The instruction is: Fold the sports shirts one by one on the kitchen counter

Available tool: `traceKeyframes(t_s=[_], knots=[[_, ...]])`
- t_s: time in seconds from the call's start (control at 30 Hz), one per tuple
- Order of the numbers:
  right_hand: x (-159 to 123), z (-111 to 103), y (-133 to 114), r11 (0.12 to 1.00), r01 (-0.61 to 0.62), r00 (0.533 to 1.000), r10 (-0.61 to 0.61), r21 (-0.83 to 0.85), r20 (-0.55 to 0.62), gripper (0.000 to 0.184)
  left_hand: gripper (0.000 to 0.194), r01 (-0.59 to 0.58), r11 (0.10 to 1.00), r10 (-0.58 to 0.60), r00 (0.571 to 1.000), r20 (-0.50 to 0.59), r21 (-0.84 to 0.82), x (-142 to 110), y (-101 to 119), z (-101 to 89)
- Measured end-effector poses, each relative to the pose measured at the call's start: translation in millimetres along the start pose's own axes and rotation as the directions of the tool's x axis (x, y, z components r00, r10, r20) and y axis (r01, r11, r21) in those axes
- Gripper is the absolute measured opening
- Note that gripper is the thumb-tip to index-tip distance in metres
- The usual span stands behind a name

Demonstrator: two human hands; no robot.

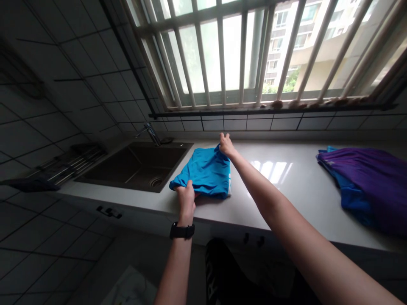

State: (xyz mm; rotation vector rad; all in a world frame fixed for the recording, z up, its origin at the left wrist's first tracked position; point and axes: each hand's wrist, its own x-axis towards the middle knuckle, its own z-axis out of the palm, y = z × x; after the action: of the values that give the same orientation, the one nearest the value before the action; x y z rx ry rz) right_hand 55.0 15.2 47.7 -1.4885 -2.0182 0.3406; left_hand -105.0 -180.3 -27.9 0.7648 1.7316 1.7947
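A bright blue folded garment [206,171] lies on the white counter just right of the sink; a strip of white shows at its right edge. Its exact kind cannot be made out. My left hand [186,199], with a black watch on the wrist, grips the near left corner, thumb on top and fingers beneath the cloth. At the far right corner, my right hand [226,146] pinches the fabric, some fingers raised; part of its grip is hidden.
A dark sink [143,165] with a chrome faucet [151,133] sits to the left, beside a rack [74,163]. On the right, purple and blue clothes [369,182] lie piled on the counter [286,203]. A barred window [235,55] rises behind.
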Motion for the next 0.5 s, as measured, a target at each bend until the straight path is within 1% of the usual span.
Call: traceKeyframes(t_s=[0.07,0.1,0.13,0.17,0.2,0.23,0.27,0.3,0.33,0.37,0.4,0.43,0.5], knots=[[-13.6,5.0,-0.6,0.998,0.002,0.999,-0.005,-0.056,-0.053,0.068,0.047,0.135,0.991,-0.135,0.991,-0.022,-0.014,-7.6,9.4,-2.1],[-21.8,6.7,-2.2,0.996,0.041,0.996,-0.047,-0.075,-0.077,0.068,0.053,0.174,0.985,-0.174,0.984,-0.032,-0.011,-10.4,14.0,-4.7],[-31.6,8.0,-4.5,0.991,0.105,0.990,-0.112,-0.085,-0.081,0.066,0.059,0.178,0.984,-0.177,0.983,-0.040,0.012,-12.8,18.2,-8.4],[-43.1,9.4,-7.3,0.979,0.187,0.980,-0.192,-0.084,-0.060,0.062,0.067,0.158,0.986,-0.155,0.986,-0.054,0.060,-15.3,22.0,-13.2],[-56.4,11.2,-10.2,0.959,0.273,0.961,-0.275,-0.072,-0.019,0.058,0.074,0.108,0.985,-0.099,0.992,-0.077,0.134,-18.0,25.4,-18.6],[-71.2,13.7,-12.9,0.933,0.356,0.934,-0.354,-0.049,0.038,0.054,0.080,0.024,0.972,-0.001,0.995,-0.100,0.232,-21.1,28.5,-24.1],[-87.2,17.1,-15.2,0.906,0.422,0.903,-0.418,-0.023,0.096,0.054,0.084,-0.089,0.935,0.134,0.985,-0.109,0.343,-24.5,31.5,-28.9],[-103.3,21.3,-16.8,0.883,0.469,0.873,-0.463,-0.001,0.152,0.055,0.085,-0.213,0.868,0.281,0.956,-0.089,0.448,-28.0,34.5,-32.1],[-118.9,26.2,-17.6,0.863,0.505,0.841,-0.496,0.016,0.216,0.057,0.083,-0.331,0.781,0.410,0.912,-0.034,0.529,-31.0,37.5,-33.2],[-133.1,31.6,-17.6,0.845,0.534,0.805,-0.519,0.029,0.287,0.059,0.077,-0.434,0.694,0.499,0.865,0.051,0.575,-33.0,40.2,-31.6],[-145.2,36.9,-17.0,0.833,0.553,0.779,-0.528,0.029,0.339,0.059,0.069,-0.521,0.622,0.542,0.825,0.159,0.585,-33.5,42.6,-27.4],[-154.7,41.7,-16.0,0.827,0.561,0.765,-0.528,0.020,0.368,0.059,0.062,-0.587,0.572,0.544,0.795,0.270,0.573,-32.1,44.2,-21.1],[-165.9,48.0,-13.5,0.819,0.574,0.758,-0.529,-0.005,0.381,0.059,0.051,-0.658,0.515,0.475,0.752,0.456,0.549,-23.5,44.4,-5.1]])
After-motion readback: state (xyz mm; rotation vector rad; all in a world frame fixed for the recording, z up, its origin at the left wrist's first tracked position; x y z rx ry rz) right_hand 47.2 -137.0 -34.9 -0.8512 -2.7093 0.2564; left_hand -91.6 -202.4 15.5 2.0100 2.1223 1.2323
